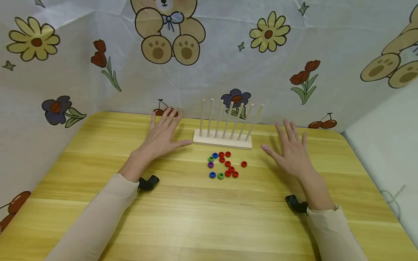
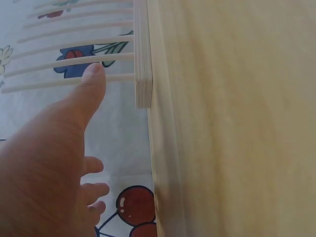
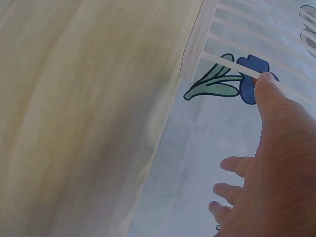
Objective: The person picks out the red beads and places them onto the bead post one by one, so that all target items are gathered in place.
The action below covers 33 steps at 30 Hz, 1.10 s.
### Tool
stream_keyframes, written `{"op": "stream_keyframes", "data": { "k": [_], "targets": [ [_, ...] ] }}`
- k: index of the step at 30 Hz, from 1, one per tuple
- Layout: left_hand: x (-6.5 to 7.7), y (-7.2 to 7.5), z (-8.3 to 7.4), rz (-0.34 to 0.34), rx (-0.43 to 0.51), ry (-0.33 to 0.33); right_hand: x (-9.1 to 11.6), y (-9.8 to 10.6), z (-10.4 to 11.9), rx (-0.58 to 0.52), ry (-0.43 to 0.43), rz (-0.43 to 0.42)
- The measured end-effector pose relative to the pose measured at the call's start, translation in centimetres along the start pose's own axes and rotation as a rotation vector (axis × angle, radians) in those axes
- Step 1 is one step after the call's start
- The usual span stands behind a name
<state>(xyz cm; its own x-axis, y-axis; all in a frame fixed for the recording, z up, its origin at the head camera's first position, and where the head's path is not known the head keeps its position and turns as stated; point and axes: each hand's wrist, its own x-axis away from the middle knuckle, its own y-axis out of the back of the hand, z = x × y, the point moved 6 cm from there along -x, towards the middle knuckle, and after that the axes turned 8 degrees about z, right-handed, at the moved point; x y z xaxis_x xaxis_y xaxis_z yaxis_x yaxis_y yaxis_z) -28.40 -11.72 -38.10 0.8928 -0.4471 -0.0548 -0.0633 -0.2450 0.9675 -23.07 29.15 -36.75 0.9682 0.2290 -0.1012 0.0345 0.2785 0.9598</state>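
Observation:
In the head view a pale wooden rack (image 1: 222,140) with several upright pegs stands at the back of the table. Just in front of it lie several small beads: red ones (image 1: 227,164), two blue ones (image 1: 212,175), two green ones (image 1: 221,176) and a purple one (image 1: 210,165). My left hand (image 1: 161,136) is spread left of the rack, its thumb pointing toward the rack's left end. To the right, my right hand (image 1: 290,154) is spread with the thumb toward the rack. Both hands hold nothing.
The wooden table (image 1: 183,224) reaches back to a white cloth (image 1: 215,65) printed with bears, flowers and cherries. A black strap piece (image 1: 148,183) sits at the left wrist and another black piece (image 1: 296,204) at the right wrist.

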Motion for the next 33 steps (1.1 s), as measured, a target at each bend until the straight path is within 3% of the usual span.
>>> {"op": "stream_keyframes", "data": {
  "k": [6,13,16,26,33],
  "targets": [
    [-0.2,-0.9,0.1,0.055,0.149,0.002,-0.1,0.2,0.5,-0.071,0.029,-0.048],
    [-0.9,-2.9,-1.1,0.126,0.378,-0.022,0.4,0.2,1.4,-0.222,0.060,-0.116],
    [-1.5,-3.6,-1.6,0.134,0.432,-0.028,0.4,0.1,1.9,-0.261,0.089,-0.114],
    [-2.9,-4.4,-3.1,0.071,0.506,-0.055,-0.2,-1.3,3.7,-0.356,0.138,0.081],
    [-3.2,-4.6,-3.5,0.048,0.508,-0.064,0.0,-2.3,5.6,-0.392,0.174,0.210]
  ]
}}
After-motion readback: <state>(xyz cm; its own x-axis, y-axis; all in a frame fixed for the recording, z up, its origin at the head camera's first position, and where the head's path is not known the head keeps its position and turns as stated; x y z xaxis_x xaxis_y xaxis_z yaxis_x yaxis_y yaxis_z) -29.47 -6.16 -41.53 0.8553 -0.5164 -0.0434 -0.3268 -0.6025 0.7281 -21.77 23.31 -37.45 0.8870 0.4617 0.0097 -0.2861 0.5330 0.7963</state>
